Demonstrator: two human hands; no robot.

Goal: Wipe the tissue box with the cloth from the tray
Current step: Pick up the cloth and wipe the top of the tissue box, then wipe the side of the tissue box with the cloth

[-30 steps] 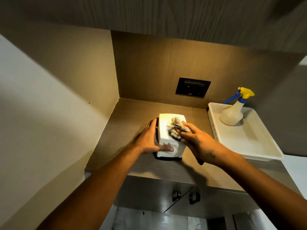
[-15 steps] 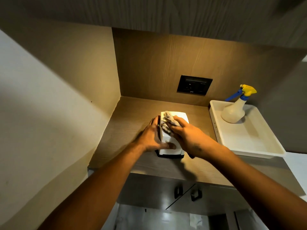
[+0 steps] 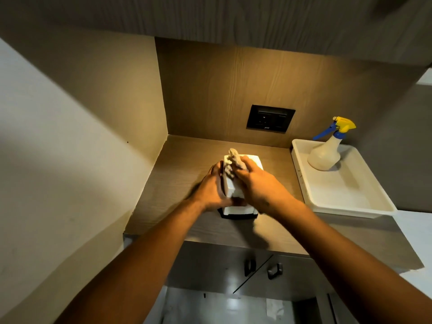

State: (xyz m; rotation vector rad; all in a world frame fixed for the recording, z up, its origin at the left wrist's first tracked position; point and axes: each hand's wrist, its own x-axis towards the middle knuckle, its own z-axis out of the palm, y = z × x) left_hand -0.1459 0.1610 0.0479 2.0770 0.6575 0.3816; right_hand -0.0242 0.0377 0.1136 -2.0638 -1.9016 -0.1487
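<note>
Since a second ago, the cloth [image 3: 232, 163] has been pushed to the tissue box's [image 3: 238, 199] upper-left edge.
At frame centre, the box is gripped by the left hand [image 3: 214, 187]; the cloth is clenched under the right hand's [image 3: 259, 183] curled fingers.

1. No readable text, brand or no. anywhere.
2. Black wall socket plate [image 3: 270, 118]: small white mark at bottom edge, too tiny/blurred to read.
3. Spray bottle [image 3: 325, 152], tissue box [image 3: 253, 160]: no legible labels.
</note>
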